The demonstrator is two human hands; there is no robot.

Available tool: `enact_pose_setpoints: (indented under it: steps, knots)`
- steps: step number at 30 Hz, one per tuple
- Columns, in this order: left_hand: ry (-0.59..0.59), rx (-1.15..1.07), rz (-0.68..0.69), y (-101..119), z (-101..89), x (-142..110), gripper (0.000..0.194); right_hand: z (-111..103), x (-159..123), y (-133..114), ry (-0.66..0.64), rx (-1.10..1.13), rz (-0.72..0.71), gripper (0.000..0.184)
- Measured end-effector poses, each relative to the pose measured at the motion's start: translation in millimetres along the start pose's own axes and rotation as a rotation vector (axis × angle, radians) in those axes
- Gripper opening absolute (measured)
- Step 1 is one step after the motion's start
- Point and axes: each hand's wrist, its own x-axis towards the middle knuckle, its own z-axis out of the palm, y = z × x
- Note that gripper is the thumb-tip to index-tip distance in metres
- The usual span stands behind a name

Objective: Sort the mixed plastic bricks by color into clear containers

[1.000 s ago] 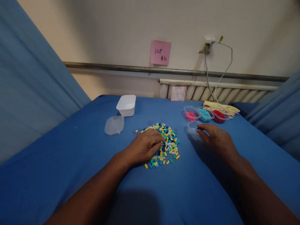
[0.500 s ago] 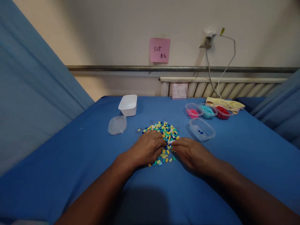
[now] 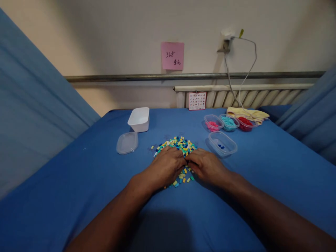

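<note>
A loose pile of small building bricks in yellow, white, teal and blue lies mid-table. Over its near part, my left hand is closed, with fingers bent down among the bricks. My right hand reaches in from the other side, its thumb and fingers pressed together. The fingertips of both hands meet or nearly meet above the pile, and what is between them is hidden. Just beyond my right hand stands a clear plastic box with a few dark blue bricks in it.
A white tub and a translucent lid are at the left. Clear boxes of pink pieces, turquoise pieces and red pieces line the back right, by a yellow cloth. Blue cloth covers the table.
My right hand has moved left over the pile, so its fingertips now come up to those of my left hand. The whole view has shifted slightly.
</note>
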Motion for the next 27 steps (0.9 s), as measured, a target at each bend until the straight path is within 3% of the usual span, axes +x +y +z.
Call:
enact_pose_setpoints:
  steps: [10, 18, 22, 27]
  knots:
    - [-0.014, 0.008, -0.01, 0, -7.2, -6, 0.012, -3, -2, 3, -0.036, -0.037, 0.014, 0.017]
    - [-0.002, -0.02, -0.023, -6, -2.5, -9, 0.014, -6, 0, 0, -0.034, -0.017, -0.005, 0.013]
    - [-0.017, -0.017, 0.03, -3, -6.1, -9, 0.013, -7, -1, -4, -0.065, -0.075, -0.037, 0.02]
    - [-0.059, -0.001, 0.002, 0, -7.5, -4, 0.017, -7, -1, -7, -0.095, -0.123, -0.001, 0.021]
